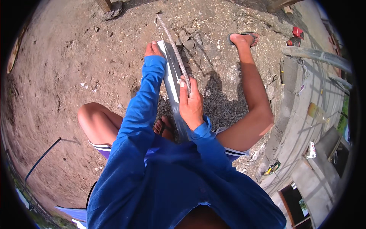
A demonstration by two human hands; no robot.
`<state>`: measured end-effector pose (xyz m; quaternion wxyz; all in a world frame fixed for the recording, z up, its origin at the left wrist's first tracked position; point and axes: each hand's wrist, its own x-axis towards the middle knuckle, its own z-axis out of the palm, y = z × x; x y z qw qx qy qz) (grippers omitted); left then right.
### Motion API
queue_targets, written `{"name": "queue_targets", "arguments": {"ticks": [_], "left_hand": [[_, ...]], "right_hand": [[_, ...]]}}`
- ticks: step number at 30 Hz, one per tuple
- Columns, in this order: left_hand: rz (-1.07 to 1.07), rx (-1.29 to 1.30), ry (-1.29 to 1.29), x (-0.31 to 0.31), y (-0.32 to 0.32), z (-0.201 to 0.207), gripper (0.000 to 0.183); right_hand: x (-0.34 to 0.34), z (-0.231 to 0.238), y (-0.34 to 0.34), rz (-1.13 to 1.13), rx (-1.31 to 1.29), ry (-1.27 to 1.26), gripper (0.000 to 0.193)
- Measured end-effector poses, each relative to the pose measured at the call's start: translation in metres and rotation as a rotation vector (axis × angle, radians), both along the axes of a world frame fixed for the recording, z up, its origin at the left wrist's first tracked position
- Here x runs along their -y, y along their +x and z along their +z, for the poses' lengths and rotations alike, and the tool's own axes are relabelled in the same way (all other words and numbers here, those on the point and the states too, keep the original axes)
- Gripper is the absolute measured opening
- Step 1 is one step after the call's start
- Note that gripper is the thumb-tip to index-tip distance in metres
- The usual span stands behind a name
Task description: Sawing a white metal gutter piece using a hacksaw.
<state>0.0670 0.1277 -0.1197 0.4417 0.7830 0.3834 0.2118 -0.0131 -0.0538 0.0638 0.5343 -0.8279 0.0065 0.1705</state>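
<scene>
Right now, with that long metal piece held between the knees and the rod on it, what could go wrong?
The left hand steadies the far end of the metal strip, so its edge could cut if it slips. The right hand grips the rough rod right on the strip; a sudden skid might scrape the fingers. The foot in an open sandal sits just beside the strip's lower end, so a dropped piece could hit the toes.

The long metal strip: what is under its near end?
A sandalled foot shows beneath the metal strip, on gravelly ground. The right hand and blue sleeve cover the strip's end itself.
</scene>
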Motion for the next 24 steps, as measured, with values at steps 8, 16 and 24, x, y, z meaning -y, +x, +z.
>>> {"name": "queue_targets", "arguments": {"ticks": [8, 16, 24], "left_hand": [[0.011, -0.015, 0.002, 0.007, 0.013, 0.001, 0.041], [0.006, -0.002, -0.033, 0.000, -0.001, 0.008, 0.042], [-0.055, 0.025, -0.035, 0.016, 0.011, 0.000, 0.043]], "right_hand": [[-0.052, -0.023, 0.057, -0.012, 0.151, -0.010, 0.023], [0.017, 0.012, -0.028, 0.032, 0.120, 0.084, 0.034], [-0.050, -0.023, 0.065, -0.004, 0.102, -0.018, 0.028]]}}
